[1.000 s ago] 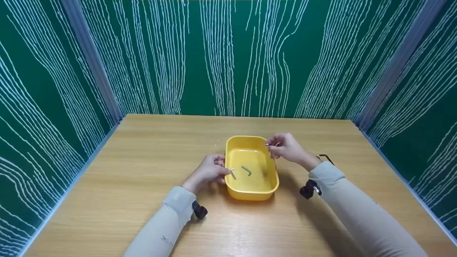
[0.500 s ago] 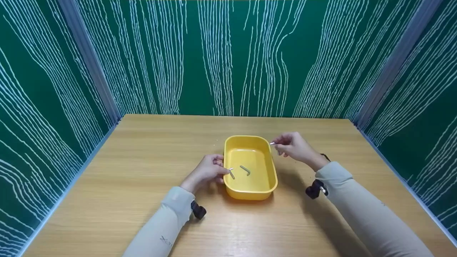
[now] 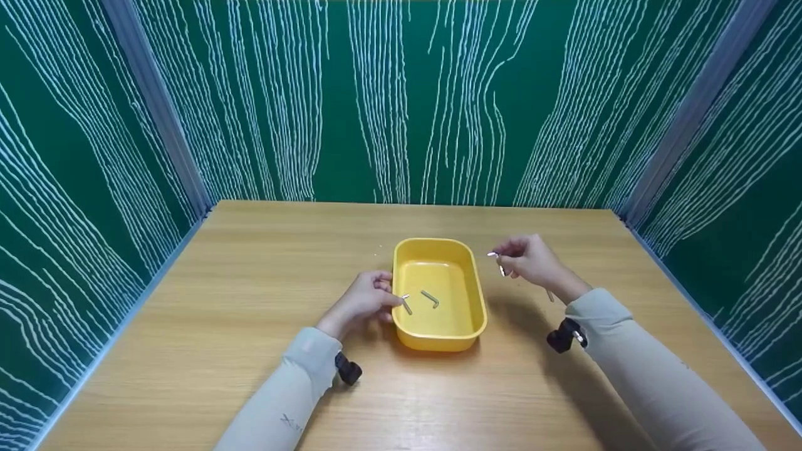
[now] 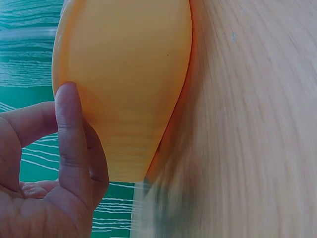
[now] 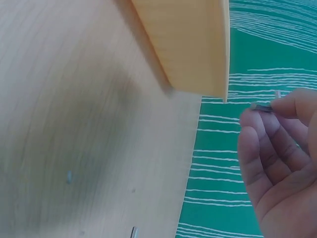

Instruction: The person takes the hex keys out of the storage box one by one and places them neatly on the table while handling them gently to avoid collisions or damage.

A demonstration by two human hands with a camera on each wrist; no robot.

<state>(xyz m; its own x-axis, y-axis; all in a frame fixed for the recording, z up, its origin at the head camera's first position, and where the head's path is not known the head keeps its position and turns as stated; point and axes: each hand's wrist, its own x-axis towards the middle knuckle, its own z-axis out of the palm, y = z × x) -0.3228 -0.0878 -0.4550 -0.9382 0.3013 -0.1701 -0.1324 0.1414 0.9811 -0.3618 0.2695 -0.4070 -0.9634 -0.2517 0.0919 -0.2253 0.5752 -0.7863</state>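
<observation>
A wooden surface (image 3: 282,282) is stretching to both sides of a yellow bin (image 3: 438,343), its far edge meeting a green wall (image 3: 341,156). The left hand (image 3: 362,299) is gripping the bin's left rim; the right hand (image 3: 532,260), just right of it, is pinching a shiny metal piece (image 3: 493,254). Two metal rods (image 3: 429,297) are lying inside.

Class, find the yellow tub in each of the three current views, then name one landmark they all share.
Head: the yellow tub is below and right of centre, its inside showing.
Left wrist: the yellow tub fills the upper left-centre, cut off by the top edge.
Right wrist: the yellow tub is at the top, right of centre, also cut off.
Landmark: green backdrop with white lines.
</observation>
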